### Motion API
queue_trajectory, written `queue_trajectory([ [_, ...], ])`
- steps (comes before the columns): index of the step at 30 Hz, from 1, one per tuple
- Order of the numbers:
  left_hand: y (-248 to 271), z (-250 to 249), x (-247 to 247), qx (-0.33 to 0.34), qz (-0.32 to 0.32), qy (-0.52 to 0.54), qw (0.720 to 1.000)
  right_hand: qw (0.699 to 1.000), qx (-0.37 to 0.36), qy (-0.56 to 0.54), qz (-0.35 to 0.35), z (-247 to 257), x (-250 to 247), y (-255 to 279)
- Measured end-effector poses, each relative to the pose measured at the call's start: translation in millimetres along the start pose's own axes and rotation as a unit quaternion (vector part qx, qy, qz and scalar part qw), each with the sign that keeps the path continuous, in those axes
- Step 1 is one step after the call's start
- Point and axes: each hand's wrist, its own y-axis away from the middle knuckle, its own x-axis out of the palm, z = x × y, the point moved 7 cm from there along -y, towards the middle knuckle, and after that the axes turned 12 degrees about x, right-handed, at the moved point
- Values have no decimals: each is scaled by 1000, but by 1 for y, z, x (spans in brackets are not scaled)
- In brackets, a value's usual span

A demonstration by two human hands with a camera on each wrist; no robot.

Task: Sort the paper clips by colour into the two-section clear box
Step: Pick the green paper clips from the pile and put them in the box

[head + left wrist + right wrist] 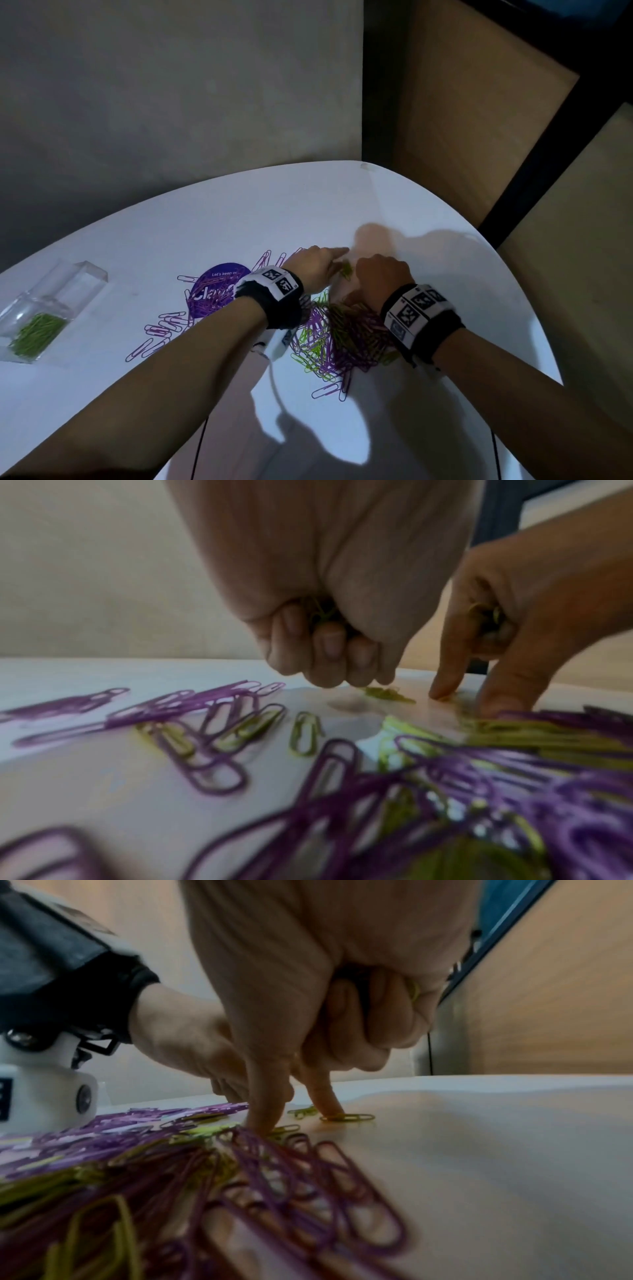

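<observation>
A mixed pile of purple and green paper clips (pixel 342 335) lies mid-table. The clear two-section box (pixel 85 274) stands at the far left, with green clips (pixel 37 334) in its near section; the far section looks empty. My left hand (pixel 322 267) hovers just beyond the pile. Its fingers (pixel 329 653) are curled round a bunch of green clips (pixel 323 612). My right hand (pixel 380 274) is beside it, thumb and index fingertips pressing on the table. Its index finger touches a green clip (pixel 346 1117), and its other fingers are curled round more green clips (pixel 414 989).
Loose purple clips (pixel 161 329) are scattered left of the pile, over a round purple sticker (pixel 219 277). A few green clips (pixel 346 270) lie between my hands. The white table (pixel 445 240) is bare at the right; a wall and wooden panels stand behind.
</observation>
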Motion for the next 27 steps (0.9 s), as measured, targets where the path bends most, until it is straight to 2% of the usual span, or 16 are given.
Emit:
queue_trajectory([
  [2,1,-4,3,40,29,-87,995,1000,8,-12,4,0,1,-1],
  [7,11,-19,-4,87,-22,-136,987,999,28,-41,16,0,7,-3],
  [9,12,-21,-2,83,-19,-149,985,997,38,-59,22,-2,9,-3],
  [14,10,-22,9,34,45,-215,975,997,38,-66,9,-5,12,0],
  [20,21,-22,11,4,76,-159,984,999,6,-20,24,-8,14,-7],
  [22,27,-16,10,-23,64,-88,994,994,17,-101,43,-16,12,-10],
  [23,31,-12,9,-44,42,4,998,986,14,-156,58,-19,11,-12],
  [24,35,-10,6,-63,7,137,989,975,8,-208,81,-20,10,-13],
  [25,41,-8,3,-85,-40,290,952,961,5,-257,104,-21,8,-12],
  [26,48,-6,1,-107,-94,431,891,943,3,-308,126,-20,6,-10],
  [27,56,-5,1,-124,-127,555,813,915,5,-374,153,-17,3,-7],
])
